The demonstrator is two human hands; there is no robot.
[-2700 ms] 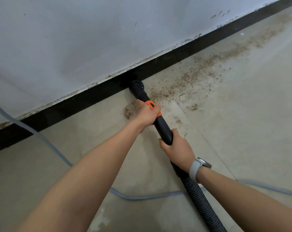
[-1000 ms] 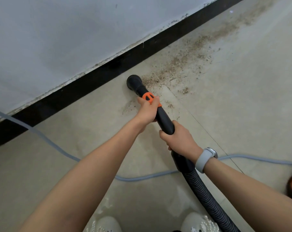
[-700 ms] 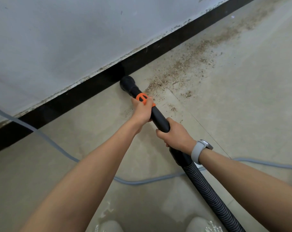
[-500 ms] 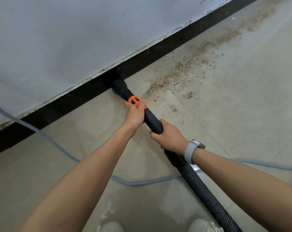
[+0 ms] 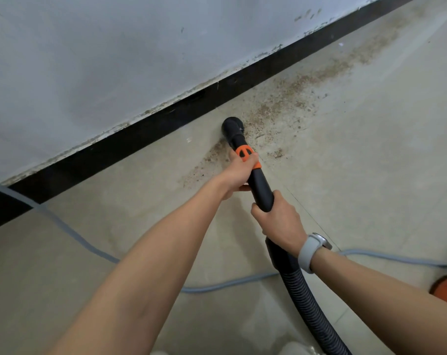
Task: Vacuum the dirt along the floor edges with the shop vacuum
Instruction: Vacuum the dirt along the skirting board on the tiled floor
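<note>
Grey cable (image 5: 71,234) runs across the floor (image 5: 371,162) from nine o'clock, passing under both arms toward three. Black baseboard (image 5: 140,134) lines the wall (image 5: 115,60). The left hand (image 5: 239,172) wraps the wand (image 5: 261,185) at its orange collar (image 5: 245,155); the nozzle (image 5: 232,126) sits near the baseboard, at the dirt (image 5: 294,98) trailing toward one o'clock. The right hand (image 5: 281,221), wearing a watch (image 5: 312,249), clasps the wand above the ribbed hose (image 5: 307,303). No readable writing.

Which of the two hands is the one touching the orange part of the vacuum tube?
The left hand, nearer the nozzle, grips at the orange collar. The right hand, wearing the watch, holds bare black tube.
</note>
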